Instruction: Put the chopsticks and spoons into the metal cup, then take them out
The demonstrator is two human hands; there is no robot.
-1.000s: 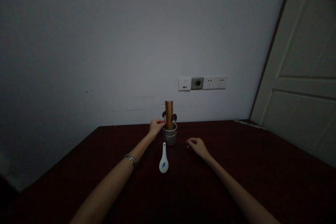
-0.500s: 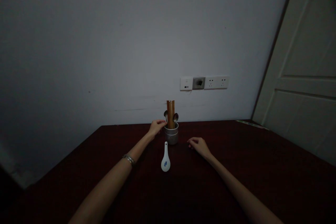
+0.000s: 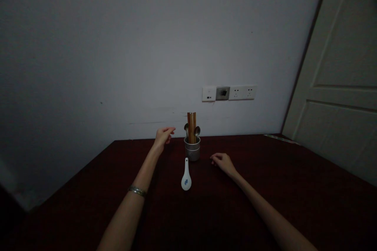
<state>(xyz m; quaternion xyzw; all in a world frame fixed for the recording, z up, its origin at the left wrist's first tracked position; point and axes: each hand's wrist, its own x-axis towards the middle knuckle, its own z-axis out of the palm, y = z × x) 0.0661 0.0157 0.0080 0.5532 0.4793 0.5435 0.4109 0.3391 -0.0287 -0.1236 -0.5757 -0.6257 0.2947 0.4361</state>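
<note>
My left hand (image 3: 163,135) hovers above the dark red table (image 3: 265,188), a little left of a metal cup (image 3: 192,151), with its fingers loosely apart and nothing in them. A silver bracelet (image 3: 134,191) sits on that forearm. The cup holds a bundle of wooden chopsticks (image 3: 191,126) and two metal spoons (image 3: 197,130). A white ceramic spoon (image 3: 185,174) with a blue mark lies on the table just in front of the cup. My right hand (image 3: 223,162) rests on the table to the right of the cup, fingers curled in and holding nothing.
The table stands against a plain white wall with a row of sockets (image 3: 229,93) above the cup. A white door (image 3: 341,86) is at the right. A thin flat strip (image 3: 279,138) lies at the table's far right edge.
My left hand has let go of the things in the cup, lifted and drawn back to the left. The right hand and the white spoon have stayed put.
</note>
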